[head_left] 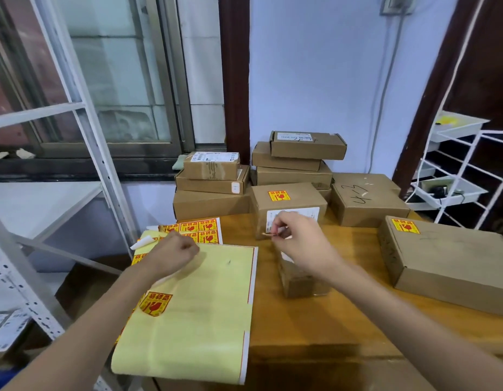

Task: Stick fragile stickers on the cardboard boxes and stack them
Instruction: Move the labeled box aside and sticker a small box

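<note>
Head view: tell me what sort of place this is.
Probably a small parcel-packing or stockroom corner. Labelled cardboard boxes are stacked against the wall, a sheet of fragile stickers lies on the wooden table, and a white metal shelving frame stands by the window.

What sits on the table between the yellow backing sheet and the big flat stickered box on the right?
In the head view, a small cardboard box stands between the backing sheet and the flat box, under the right hand; bare table lies either side.
</note>
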